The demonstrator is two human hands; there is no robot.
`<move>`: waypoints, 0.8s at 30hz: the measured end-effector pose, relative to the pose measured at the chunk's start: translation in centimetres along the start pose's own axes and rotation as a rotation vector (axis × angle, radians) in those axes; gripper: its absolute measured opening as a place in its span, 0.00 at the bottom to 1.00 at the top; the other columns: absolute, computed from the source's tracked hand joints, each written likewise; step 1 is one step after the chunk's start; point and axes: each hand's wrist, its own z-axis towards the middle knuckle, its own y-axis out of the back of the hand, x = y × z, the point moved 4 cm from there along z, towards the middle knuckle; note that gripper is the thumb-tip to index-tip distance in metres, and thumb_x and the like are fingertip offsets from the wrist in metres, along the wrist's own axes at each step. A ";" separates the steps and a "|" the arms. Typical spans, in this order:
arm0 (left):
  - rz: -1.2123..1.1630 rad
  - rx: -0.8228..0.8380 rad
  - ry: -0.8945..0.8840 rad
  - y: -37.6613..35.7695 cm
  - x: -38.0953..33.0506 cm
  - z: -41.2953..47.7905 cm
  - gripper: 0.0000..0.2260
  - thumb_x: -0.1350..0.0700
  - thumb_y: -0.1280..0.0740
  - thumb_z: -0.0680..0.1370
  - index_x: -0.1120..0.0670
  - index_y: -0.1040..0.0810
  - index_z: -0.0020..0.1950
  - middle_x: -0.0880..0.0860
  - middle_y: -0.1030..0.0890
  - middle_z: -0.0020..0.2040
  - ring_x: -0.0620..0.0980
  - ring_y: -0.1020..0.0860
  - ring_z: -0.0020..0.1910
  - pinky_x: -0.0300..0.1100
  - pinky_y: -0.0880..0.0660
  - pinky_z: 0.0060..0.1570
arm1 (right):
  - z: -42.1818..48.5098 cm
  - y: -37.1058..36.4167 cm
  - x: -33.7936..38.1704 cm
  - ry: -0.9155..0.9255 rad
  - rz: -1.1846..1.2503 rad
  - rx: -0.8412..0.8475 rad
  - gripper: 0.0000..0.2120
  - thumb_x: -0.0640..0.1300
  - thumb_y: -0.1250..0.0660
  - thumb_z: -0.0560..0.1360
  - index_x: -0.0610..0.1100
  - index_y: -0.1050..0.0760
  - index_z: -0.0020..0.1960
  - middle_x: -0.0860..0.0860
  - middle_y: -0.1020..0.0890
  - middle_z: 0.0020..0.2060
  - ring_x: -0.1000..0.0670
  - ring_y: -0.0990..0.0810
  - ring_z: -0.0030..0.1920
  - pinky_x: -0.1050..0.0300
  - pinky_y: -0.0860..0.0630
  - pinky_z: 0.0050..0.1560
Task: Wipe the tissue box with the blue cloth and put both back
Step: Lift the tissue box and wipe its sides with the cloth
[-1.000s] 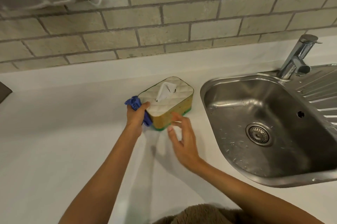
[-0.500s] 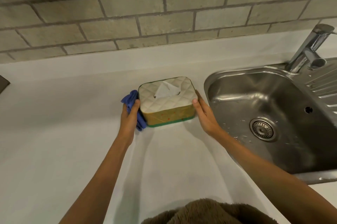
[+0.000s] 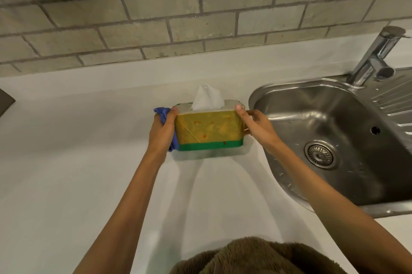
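Both hands clasp the tissue box (image 3: pixel 208 127) by its short ends, just left of the sink (image 3: pixel 330 139) on the white counter (image 3: pixel 66 173). The left hand (image 3: pixel 161 132) is curled against the box's left end with the blue cloth (image 3: pixel 163 114) bunched under its palm, cloth pressed between hand and box; the right hand (image 3: pixel 256 126) wraps the end nearer the sink, thumb up at the top corner and fingers out of sight behind. The box looks lifted a little off the counter or tipped back, since a soft shadow shows beneath its green base band, though I cannot tell for certain whether it touches. A white tissue (image 3: pixel 207 97) stands up from the slot on top. To wipe well from here, the right hand should keep a firm, steady hold as the anchor while the left hand slides the cloth along the left end and round onto the yellow front face, using even pressure. It helps to spread the cloth flatter than its present bunch so more of it meets the surface. Care is needed near the top not to snag the tissue, and the box should stay on the counter side of the sink rim.
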 end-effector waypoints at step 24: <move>0.502 -0.088 -0.696 -2.8 -2.7 -3.5 0.31 0.36 0.50 0.77 0.53 0.35 0.73 0.56 0.37 0.76 0.58 0.45 0.76 0.51 0.45 0.74 | 2.1 -2.1 -0.3 -0.196 0.307 0.274 0.28 0.73 0.42 0.64 0.55 0.23 0.52 0.48 0.17 0.53 0.49 0.19 0.56 0.49 0.26 0.60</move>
